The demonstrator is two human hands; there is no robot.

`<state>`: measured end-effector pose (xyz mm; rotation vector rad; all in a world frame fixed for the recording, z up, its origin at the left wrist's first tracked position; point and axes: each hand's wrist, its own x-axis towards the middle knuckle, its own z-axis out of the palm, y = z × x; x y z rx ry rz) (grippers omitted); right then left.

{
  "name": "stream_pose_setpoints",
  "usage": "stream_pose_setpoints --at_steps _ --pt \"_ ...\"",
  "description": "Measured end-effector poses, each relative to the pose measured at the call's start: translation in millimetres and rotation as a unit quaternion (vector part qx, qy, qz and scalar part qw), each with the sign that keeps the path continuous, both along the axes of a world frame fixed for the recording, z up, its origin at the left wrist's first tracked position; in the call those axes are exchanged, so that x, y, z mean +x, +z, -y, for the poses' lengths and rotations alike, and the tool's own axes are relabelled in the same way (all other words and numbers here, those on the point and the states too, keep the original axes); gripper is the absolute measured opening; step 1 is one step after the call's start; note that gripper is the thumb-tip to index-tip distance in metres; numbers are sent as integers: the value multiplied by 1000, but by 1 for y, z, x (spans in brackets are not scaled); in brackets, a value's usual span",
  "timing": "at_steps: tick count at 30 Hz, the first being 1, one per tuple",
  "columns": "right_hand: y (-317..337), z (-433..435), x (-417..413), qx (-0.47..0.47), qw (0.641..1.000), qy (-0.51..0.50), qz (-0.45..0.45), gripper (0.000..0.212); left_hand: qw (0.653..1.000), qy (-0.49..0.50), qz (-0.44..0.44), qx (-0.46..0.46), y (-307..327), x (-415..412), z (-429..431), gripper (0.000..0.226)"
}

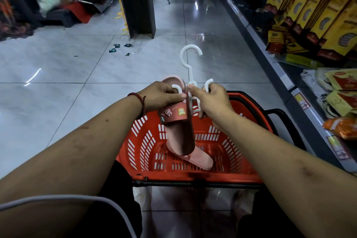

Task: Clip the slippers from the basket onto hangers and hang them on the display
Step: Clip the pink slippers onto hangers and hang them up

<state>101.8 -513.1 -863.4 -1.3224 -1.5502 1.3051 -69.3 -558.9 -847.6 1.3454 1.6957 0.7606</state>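
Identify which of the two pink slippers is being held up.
The upright slipper, gripped by the left hand against the white hanger; the other slipper lies flat in the red basket.

Shop aisle. Shelf (pixel 270 67) along the right side with price tags (pixel 302 101) on its edge, stocked with rows of yellow boxes (pixel 316 13) and packets (pixel 342 83). Red basket (pixel 143 152) on glossy tiled floor (pixel 67 67). Yellow pegs (pixel 120 13) on a dark pillar (pixel 139 2).

You stand on a glossy pale tiled floor (pixel 77 75) streaked with light reflections. Ahead rises a dark pillar (pixel 139 6) bearing yellow hooks (pixel 120 13); small scraps (pixel 119 47) lie near its base. Shelves (pixel 270 60) of yellow boxes (pixel 328 11) line your right.
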Motion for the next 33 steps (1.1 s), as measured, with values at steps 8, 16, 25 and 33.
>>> stream_pose_setpoints --at_steps 8,16,25,33 --pt "-18 -15 -1 -59 996 50 -41 28 999 34 -19 -4 -13 -6 -14 27" --pt "-69 -32 23 -98 973 109 179 43 995 19 -90 -33 -34 -35 -19 18" --pt "-148 -39 29 -59 794 362 484 46 963 -91 -217 -130 -75 -60 -29 6" --pt "-226 -60 6 -182 807 309 469 40 953 -105 -210 -192 -102 -62 -44 17"
